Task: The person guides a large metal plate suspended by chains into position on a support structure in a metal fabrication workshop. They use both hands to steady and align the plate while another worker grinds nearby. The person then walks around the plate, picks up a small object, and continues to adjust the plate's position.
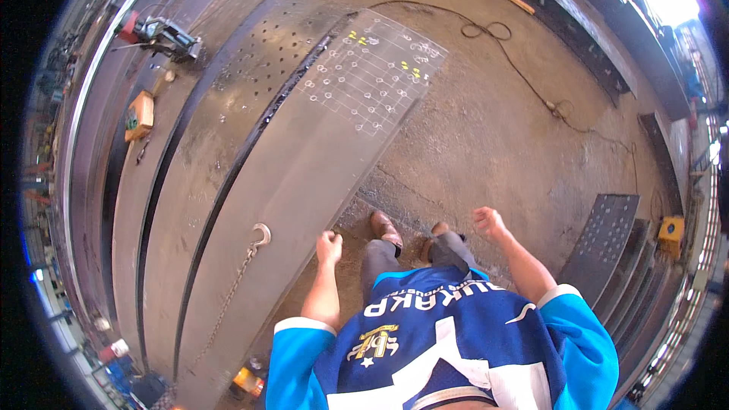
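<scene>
My left hand (329, 247) is closed, hanging beside the near edge of a long grey steel plate (285, 171). A dark spot shows at its fingertips, too small to name. My right hand (490, 222) is loosely curled over the floor, with nothing visible in it. White chalk lines and circles and yellow marks cover the far end of the plate. A lifting hook (262, 235) lies on the plate, its chain (232, 288) running back toward the lower left.
Beyond lies a steel beam with drilled holes (262, 49). A machine with a dark body (168, 36) and a wooden box (140, 116) stand at left. A cable (524, 80) winds over the floor. Drilled plates (604, 231) and a yellow block (671, 237) are at right.
</scene>
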Action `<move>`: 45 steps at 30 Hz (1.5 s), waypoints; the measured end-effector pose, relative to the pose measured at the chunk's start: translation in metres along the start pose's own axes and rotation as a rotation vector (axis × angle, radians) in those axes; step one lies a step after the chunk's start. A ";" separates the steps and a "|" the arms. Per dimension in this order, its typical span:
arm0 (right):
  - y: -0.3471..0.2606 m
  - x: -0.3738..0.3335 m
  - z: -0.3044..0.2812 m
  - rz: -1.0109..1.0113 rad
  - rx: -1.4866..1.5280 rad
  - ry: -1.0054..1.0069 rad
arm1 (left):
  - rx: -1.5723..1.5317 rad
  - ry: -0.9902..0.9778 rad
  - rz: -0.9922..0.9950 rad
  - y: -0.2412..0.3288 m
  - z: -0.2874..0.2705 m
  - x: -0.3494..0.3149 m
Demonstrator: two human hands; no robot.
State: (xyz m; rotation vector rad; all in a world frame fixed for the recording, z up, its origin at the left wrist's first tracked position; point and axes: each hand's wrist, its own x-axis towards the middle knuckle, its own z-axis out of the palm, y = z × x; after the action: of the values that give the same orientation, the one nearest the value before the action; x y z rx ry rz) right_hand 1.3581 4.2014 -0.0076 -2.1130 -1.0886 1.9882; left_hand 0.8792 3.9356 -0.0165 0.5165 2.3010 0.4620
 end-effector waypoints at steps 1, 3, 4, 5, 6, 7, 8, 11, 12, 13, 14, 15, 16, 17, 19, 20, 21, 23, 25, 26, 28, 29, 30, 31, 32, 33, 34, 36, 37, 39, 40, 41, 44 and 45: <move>-0.004 -0.003 -0.017 -0.052 0.025 -0.002 | -0.050 0.036 0.041 0.014 -0.007 0.023; 0.003 -0.004 -0.060 0.017 -0.017 0.134 | -0.099 0.134 0.107 0.045 -0.011 0.063; 0.009 0.006 -0.084 -0.019 0.007 0.152 | -0.094 0.184 0.142 0.060 -0.010 0.081; 0.015 0.017 -0.117 0.102 -0.041 0.191 | -0.112 0.194 0.203 0.077 -0.007 0.097; 0.025 0.031 -0.149 0.090 -0.030 0.202 | -0.127 0.205 0.263 0.095 -0.001 0.108; 0.037 0.041 -0.190 0.062 0.014 0.148 | -0.148 0.230 0.337 0.114 0.006 0.117; 0.053 0.045 -0.231 0.067 -0.019 0.261 | -0.173 0.200 0.323 0.135 0.011 0.124; 0.101 0.016 -0.377 -0.079 0.229 0.384 | -0.214 0.275 0.463 0.210 0.013 0.145; 0.121 -0.009 -0.423 -0.165 0.226 0.480 | -0.181 0.349 0.524 0.237 0.007 0.155; 0.132 -0.036 -0.476 -0.060 -0.260 0.650 | -0.161 0.398 0.620 0.264 0.001 0.171; 0.141 -0.062 -0.521 -0.009 -0.521 0.765 | -0.186 0.404 0.736 0.289 -0.006 0.186; 0.144 -0.064 -0.557 0.033 -0.516 0.864 | -0.161 0.471 0.938 0.310 -0.006 0.201; 0.144 -0.053 -0.583 0.028 -0.601 0.848 | -0.150 0.528 0.990 0.330 0.005 0.216; 0.139 -0.034 -0.597 0.057 -0.650 0.878 | -0.162 0.583 1.005 0.345 0.025 0.225; 0.127 0.098 -0.571 -0.043 -0.701 0.776 | -0.339 0.635 1.042 0.370 0.108 0.225; 0.119 0.172 -0.540 -0.147 -0.705 0.649 | -0.535 0.667 1.032 0.386 0.163 0.220; 0.117 0.257 -0.485 -0.261 -0.676 0.496 | -0.765 0.560 0.756 0.399 0.225 0.203; 0.117 0.376 -0.365 -0.448 -0.647 0.090 | -0.689 0.354 0.476 0.407 0.318 0.160; 0.109 0.432 -0.243 -0.574 -0.434 -0.269 | -0.558 0.236 0.665 0.396 0.365 0.111; 0.097 0.436 -0.194 -0.546 -0.342 -0.347 | -0.521 0.190 0.597 0.383 0.370 0.095; 0.056 0.449 -0.126 -0.571 -0.326 -0.378 | -0.629 0.416 0.479 0.348 0.353 0.085; 0.028 0.459 -0.094 -0.292 -0.371 -0.362 | -0.613 0.601 0.458 0.325 0.335 0.084; 0.008 0.461 -0.096 -0.346 -0.489 -0.359 | -0.777 0.715 0.327 0.302 0.321 0.081; -0.017 0.481 -0.070 -0.467 -0.569 -0.400 | -0.656 0.854 0.315 0.275 0.296 0.079; -0.023 0.485 -0.048 -0.520 -0.687 -0.391 | -0.886 0.866 0.070 0.249 0.276 0.068; -0.030 0.487 -0.045 -0.714 -0.763 -0.516 | -1.125 0.914 0.027 0.229 0.264 0.054; -0.034 0.488 -0.024 -0.626 -0.687 -0.550 | -1.313 0.871 0.072 0.210 0.254 0.036; -0.035 0.455 0.014 -0.344 -0.644 -0.709 | -1.337 0.928 0.108 0.172 0.236 0.007; -0.047 0.429 0.046 -0.583 -0.735 -0.902 | -1.348 0.951 0.169 0.154 0.228 -0.005; -0.101 0.356 0.131 -0.994 -0.584 -1.275 | -1.391 1.134 0.170 0.113 0.209 -0.019; -0.141 0.307 0.186 -0.950 -0.505 -1.463 | -1.385 1.217 0.160 0.088 0.193 -0.032; -0.190 0.251 0.238 -1.016 -0.511 -1.445 | -1.313 1.299 0.186 0.065 0.165 -0.048; -0.336 0.067 0.356 -2.088 -0.495 -1.165 | -0.921 1.520 0.203 -0.017 0.034 -0.092; -0.379 -0.004 0.388 -2.169 -0.415 -1.191 | -0.876 1.550 0.254 -0.036 -0.007 -0.110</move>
State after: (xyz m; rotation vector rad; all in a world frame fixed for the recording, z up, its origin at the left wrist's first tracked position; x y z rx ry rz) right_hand 0.8424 4.3215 0.1093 0.9781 -2.1035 1.1710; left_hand 0.9385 3.8497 0.0343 -0.1414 2.8408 2.5136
